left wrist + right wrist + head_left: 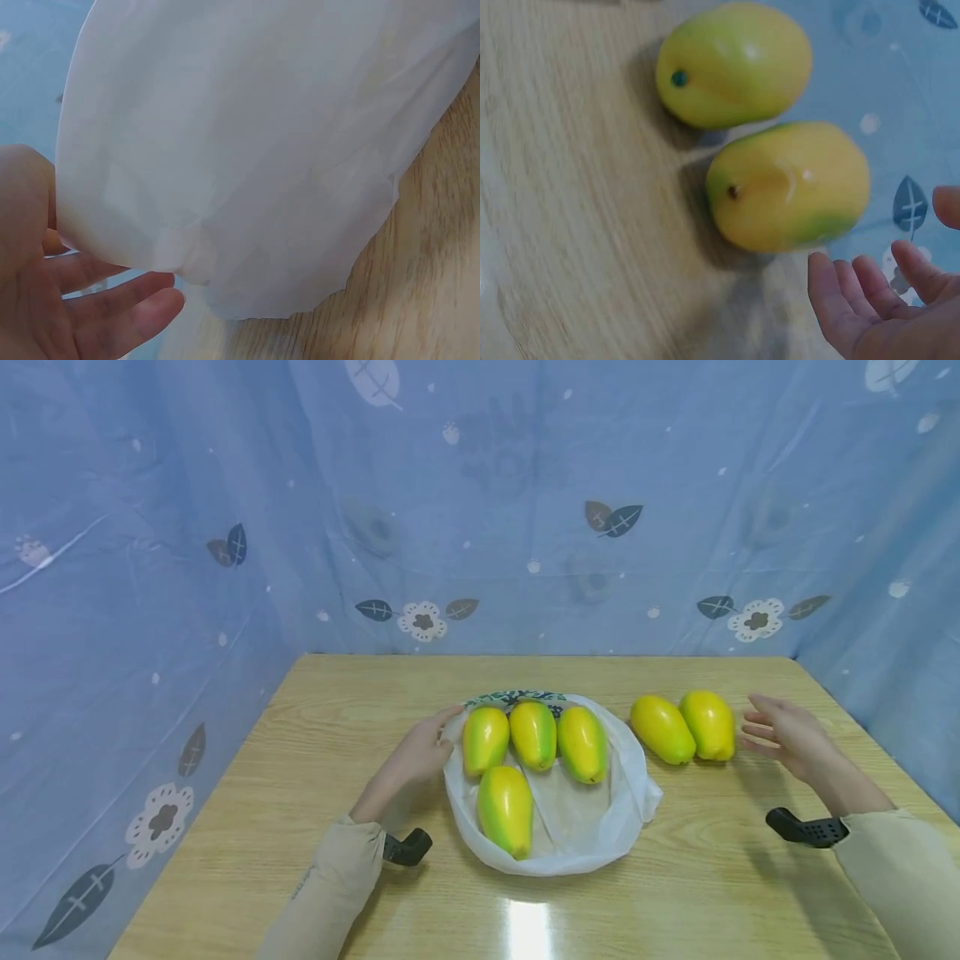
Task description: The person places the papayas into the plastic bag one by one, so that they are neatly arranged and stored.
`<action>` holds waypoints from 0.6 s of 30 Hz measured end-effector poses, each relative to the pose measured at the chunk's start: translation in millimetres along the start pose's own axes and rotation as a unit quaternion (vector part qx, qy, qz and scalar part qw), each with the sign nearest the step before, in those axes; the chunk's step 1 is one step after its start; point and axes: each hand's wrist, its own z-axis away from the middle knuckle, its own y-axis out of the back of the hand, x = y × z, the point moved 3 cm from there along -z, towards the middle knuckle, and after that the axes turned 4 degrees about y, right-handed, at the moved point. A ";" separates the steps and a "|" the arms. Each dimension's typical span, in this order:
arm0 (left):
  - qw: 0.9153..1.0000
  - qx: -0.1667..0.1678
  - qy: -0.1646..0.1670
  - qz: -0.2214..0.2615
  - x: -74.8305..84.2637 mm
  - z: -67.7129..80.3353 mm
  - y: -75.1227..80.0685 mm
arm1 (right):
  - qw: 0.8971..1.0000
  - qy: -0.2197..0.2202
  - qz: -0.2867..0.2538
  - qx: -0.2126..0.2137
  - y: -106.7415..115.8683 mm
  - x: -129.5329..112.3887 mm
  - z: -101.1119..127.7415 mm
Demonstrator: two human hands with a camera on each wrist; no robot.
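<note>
A white cloth bag [585, 857] lies spread open on the table, its mouth up, with several glossy yellow-green papayas [506, 810] inside. At its left rim is my left hand [420, 747], fingers extended. The left wrist view has the loose fingers [124, 307] along the edge of the bag [225, 150]. Right of the bag, two more papayas [663, 729] lie side by side on the wood. My right hand [791, 735] hovers just right of the nearer-to-hand papaya [787, 187], fingers spread and relaxed, holding nothing.
The light wooden table [337, 710] ends at a blue patterned curtain [510, 527], which hangs behind it and along both sides. Black wrist mounts [806, 828] stick out from both sleeves, close over the tabletop.
</note>
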 end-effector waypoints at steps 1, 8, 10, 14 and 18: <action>1.000 -0.001 0.000 -0.002 0.1 0.0 0.1 | 1.000 -0.002 0.007 -0.001 1.0 2.1 -0.9; 1.000 -0.001 -0.010 -0.006 1.0 0.2 0.8 | 0.999 -0.012 0.027 -0.019 0.1 12.1 -9.4; 1.000 -0.001 -0.010 -0.004 1.0 0.5 0.9 | 0.999 -0.009 0.030 -0.032 -2.8 13.3 -11.8; 1.000 0.001 -0.004 -0.003 -0.6 0.0 0.5 | 0.997 0.002 0.048 -0.062 -9.2 13.8 -15.7; 1.000 0.000 0.002 -0.004 -1.0 -0.3 -0.3 | 0.994 0.013 0.069 -0.087 -13.8 14.5 -17.6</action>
